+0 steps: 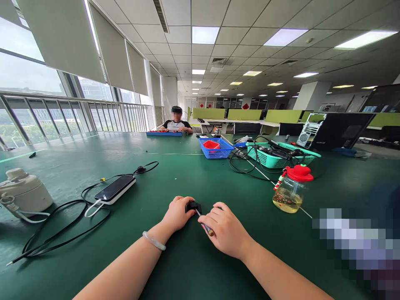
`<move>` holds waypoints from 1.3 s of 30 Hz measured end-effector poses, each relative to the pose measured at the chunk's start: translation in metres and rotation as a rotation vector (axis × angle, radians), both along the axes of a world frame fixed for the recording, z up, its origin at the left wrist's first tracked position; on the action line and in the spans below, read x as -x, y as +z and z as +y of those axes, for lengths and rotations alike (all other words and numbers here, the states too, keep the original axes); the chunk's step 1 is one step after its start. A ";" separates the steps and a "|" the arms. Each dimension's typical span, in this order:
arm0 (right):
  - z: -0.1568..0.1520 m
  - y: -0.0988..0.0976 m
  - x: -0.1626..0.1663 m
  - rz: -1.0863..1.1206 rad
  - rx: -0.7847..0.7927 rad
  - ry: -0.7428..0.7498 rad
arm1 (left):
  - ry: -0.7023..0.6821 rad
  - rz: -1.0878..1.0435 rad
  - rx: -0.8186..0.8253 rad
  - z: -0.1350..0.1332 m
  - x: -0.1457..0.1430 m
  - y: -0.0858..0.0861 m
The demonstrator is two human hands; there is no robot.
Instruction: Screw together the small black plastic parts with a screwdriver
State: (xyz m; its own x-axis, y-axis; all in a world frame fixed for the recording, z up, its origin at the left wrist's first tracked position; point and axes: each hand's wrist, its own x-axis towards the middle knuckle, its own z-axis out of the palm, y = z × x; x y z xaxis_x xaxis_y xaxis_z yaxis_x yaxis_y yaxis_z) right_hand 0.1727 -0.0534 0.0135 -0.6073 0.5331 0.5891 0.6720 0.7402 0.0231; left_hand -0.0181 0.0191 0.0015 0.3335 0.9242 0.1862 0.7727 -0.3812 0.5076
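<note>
My left hand (178, 213) is closed on a small black block-like part (193, 206), pressing it to the green table top. What kind of part it is I cannot make out. In my right hand (225, 230) is a slim screwdriver (206, 228) with a thin metal shaft and a dark handle ending in a brassy cap. Its shaft slants up and left, and the tip meets or nearly meets the black part; exact contact is too small to tell. A pale bangle (154, 241) circles my left wrist.
Left are a phone-like white device (115, 189), black cables (59, 233) and a cream bottle (26, 191). Right stands a red-lidded glass jar (290, 193). Beyond are a blue basket (216, 149) and a teal basket (275, 158) of cables. A person (176, 123) sits across the table.
</note>
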 end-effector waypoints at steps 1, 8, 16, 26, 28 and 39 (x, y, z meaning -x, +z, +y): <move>0.000 0.000 0.000 0.003 -0.011 -0.006 | 0.001 0.000 0.002 0.000 0.000 0.000; 0.000 0.000 -0.002 -0.046 -0.019 -0.011 | 0.011 -0.006 0.001 0.000 0.000 0.000; 0.000 -0.001 -0.002 -0.003 -0.049 0.014 | -0.015 -0.013 -0.016 -0.001 -0.001 0.001; 0.004 -0.001 -0.005 0.039 -0.092 -0.029 | -0.026 0.029 -0.039 -0.002 -0.001 0.001; 0.007 -0.002 -0.008 0.059 -0.098 -0.043 | -0.032 0.049 -0.041 -0.002 -0.002 0.001; 0.014 -0.005 -0.013 0.243 -0.030 -0.185 | -0.104 0.052 -0.056 -0.003 -0.001 0.001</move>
State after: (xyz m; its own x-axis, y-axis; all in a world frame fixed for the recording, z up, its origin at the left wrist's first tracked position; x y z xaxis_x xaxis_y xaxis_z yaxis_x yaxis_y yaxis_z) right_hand 0.1852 -0.0389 0.0089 -0.3409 0.6015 0.7224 0.7842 0.6058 -0.1344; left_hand -0.0173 0.0164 0.0027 0.4372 0.8729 0.2165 0.7523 -0.4868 0.4439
